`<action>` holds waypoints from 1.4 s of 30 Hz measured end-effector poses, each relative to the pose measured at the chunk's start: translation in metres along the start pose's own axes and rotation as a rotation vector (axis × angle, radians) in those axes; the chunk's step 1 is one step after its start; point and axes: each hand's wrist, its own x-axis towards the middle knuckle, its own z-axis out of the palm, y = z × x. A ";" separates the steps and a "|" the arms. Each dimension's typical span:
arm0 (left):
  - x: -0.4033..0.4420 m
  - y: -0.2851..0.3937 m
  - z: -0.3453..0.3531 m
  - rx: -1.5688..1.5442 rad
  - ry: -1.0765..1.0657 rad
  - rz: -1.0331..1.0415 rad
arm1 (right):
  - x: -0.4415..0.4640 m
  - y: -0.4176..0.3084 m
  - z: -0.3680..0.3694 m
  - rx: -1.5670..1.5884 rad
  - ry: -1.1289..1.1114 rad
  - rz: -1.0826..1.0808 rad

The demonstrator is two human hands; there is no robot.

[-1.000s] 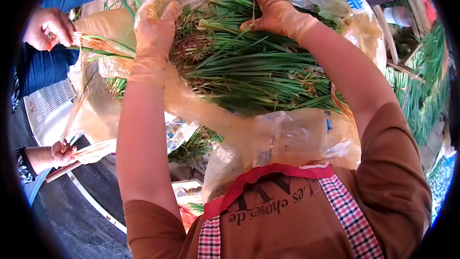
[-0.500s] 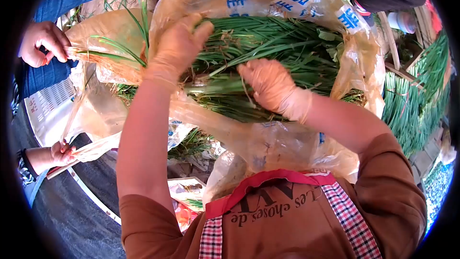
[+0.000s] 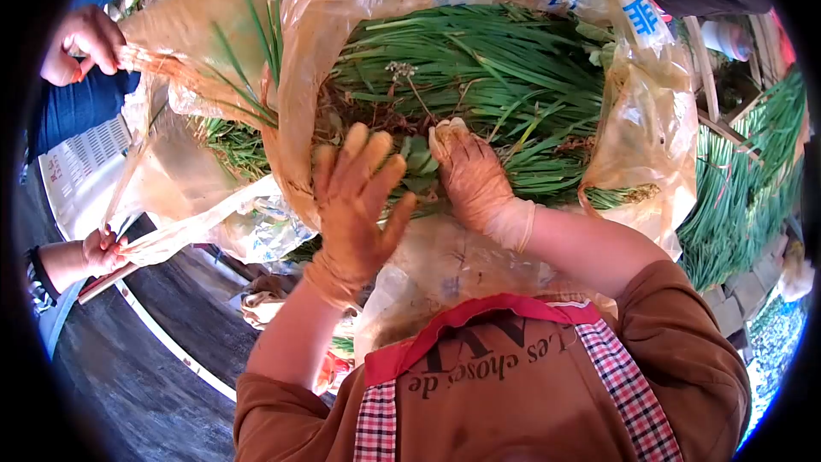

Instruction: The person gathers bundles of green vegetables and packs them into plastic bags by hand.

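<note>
Long green garlic chives [image 3: 487, 51] lie inside a large clear plastic bag [image 3: 641, 154] with blue printing. My left hand [image 3: 355, 205], in a stained translucent glove, hovers at the bag's near-left edge with its fingers spread and nothing in them. My right hand [image 3: 475, 175], gloved too, rests on the near part of the chives. Its fingers are pressed together and bent down; what they hold, if anything, is hidden. A broad green leaf [image 3: 417, 161] lies between the two hands. A dried flower head [image 3: 400, 69] shows on the chives above them.
At the left, another person's hand [image 3: 85, 44] grips a plastic bag edge; a lower hand [image 3: 104, 252] holds another gathered plastic edge. A white crate [image 3: 85, 175] stands behind them. More chives [image 3: 727, 197] are stacked at the right, beside wooden slats [image 3: 703, 68].
My left hand has pulled back toward me from the bag's far-left side and spread its fingers. My right hand has shifted slightly nearer. The chives lie flatter, and the near bag edge has moved.
</note>
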 end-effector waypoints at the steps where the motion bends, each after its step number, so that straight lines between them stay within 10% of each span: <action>1: -0.017 0.011 0.006 -0.316 -0.035 -0.154 | -0.001 -0.003 0.000 -0.023 -0.013 -0.003; 6: -0.047 0.043 0.053 -1.722 -0.307 -1.402 | 0.018 0.003 -0.037 0.054 -0.377 0.023; 9: -0.035 0.034 0.071 -1.786 0.323 -0.962 | 0.038 0.008 -0.053 0.351 -0.461 0.087; 12: -0.038 0.022 0.087 -2.380 0.442 -0.659 | 0.026 -0.052 -0.057 0.173 -0.674 0.134; 21: -0.128 -0.041 0.152 -2.554 0.702 -0.900 | -0.016 -0.067 -0.006 0.316 -0.239 -0.039; 25: -0.127 -0.039 0.143 -2.504 0.640 -0.877 | 0.021 -0.032 -0.007 0.170 0.200 0.168; 30: -0.143 -0.054 0.162 -2.543 0.448 -0.777 | 0.010 -0.063 0.019 0.340 -0.282 0.457; 34: -0.133 -0.047 0.155 -2.540 0.394 -0.769 | 0.042 -0.022 0.016 1.163 -0.383 0.423; 38: -0.122 -0.035 0.156 -2.418 0.526 -0.602 | 0.046 -0.025 0.027 0.460 -0.517 0.348; 42: -0.120 -0.033 0.151 -2.312 0.616 -0.549 | -0.010 -0.072 0.036 0.416 -0.284 0.045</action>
